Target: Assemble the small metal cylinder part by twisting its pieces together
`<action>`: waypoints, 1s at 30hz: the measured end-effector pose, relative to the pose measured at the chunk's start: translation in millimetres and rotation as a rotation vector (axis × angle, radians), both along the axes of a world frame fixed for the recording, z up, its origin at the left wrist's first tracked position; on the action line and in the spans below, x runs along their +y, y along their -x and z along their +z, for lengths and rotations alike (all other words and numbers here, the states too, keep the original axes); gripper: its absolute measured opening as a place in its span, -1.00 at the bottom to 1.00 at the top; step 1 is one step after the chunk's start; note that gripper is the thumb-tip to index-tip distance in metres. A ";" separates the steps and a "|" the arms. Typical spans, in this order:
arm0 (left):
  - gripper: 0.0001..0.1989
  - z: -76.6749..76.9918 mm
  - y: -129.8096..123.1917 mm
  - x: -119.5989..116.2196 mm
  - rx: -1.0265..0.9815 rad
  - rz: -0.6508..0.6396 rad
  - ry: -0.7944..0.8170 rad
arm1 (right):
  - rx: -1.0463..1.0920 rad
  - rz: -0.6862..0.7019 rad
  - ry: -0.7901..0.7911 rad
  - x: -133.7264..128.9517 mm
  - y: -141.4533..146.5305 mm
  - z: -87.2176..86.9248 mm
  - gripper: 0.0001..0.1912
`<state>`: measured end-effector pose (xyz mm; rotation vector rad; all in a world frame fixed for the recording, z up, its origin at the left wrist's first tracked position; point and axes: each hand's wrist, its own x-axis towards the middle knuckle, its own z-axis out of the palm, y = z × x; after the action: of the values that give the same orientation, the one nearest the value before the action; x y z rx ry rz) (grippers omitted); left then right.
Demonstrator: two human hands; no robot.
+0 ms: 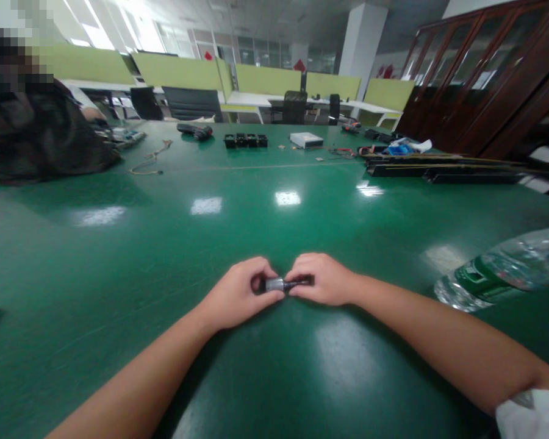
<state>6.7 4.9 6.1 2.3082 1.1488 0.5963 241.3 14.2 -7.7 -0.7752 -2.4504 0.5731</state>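
Close above the green table [256, 225], both hands meet at a small silver-and-black cylinder [275, 285] lying sideways. The thumb and fingers of my left hand [238, 292] are curled around its wider silver part. From the right, my right hand [322, 279] pinches the thin dark end [302, 282] that points that way. The fingertips cover some of it, and its exact kind is too small to make out. The two hands are nearly touching each other.
To the right, a clear plastic bottle [489, 277] with a green label lies tilted. Black blocks [246, 141], a white box [306, 140] and long dark strips [439, 166] sit farther back. A person in dark clothing [36, 128] is at the left edge.
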 end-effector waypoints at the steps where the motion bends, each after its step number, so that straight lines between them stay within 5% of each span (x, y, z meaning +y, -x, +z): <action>1: -0.75 0.2 0.1 0.1 0.001 -0.002 0.000 | 0.002 0.001 0.000 0.1 0.0 0.1 -0.84; 30: -0.74 0.0 1.1 0.9 0.016 -0.008 0.018 | 0.017 -0.031 -0.017 1.0 -1.0 -0.7 -0.88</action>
<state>5.6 5.8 6.1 2.3053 1.1473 0.5631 242.3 15.3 -8.4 -0.7978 -2.4206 0.5447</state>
